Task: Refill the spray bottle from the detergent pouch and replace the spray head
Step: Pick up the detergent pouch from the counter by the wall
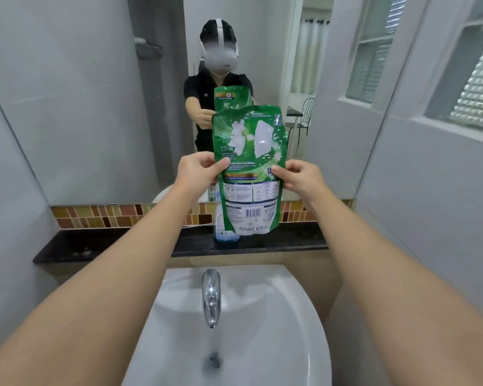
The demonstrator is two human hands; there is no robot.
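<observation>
I hold a green detergent pouch (248,162) upside down in front of the mirror, its printed back towards me. My left hand (198,169) pinches its left edge and my right hand (299,179) pinches its right edge, both at mid-height. Behind the pouch's lower end a clear spray bottle (225,227) with bluish liquid stands on the dark shelf (95,245). The pouch hides the bottle's top, so I cannot tell whether a spray head is on it. No spray head shows anywhere else.
A white sink (276,316) with a chrome tap (211,296) lies below the shelf. A mirror (95,93) covers the wall above a band of brown mosaic tiles (95,215). A frosted window (471,79) is on the right wall.
</observation>
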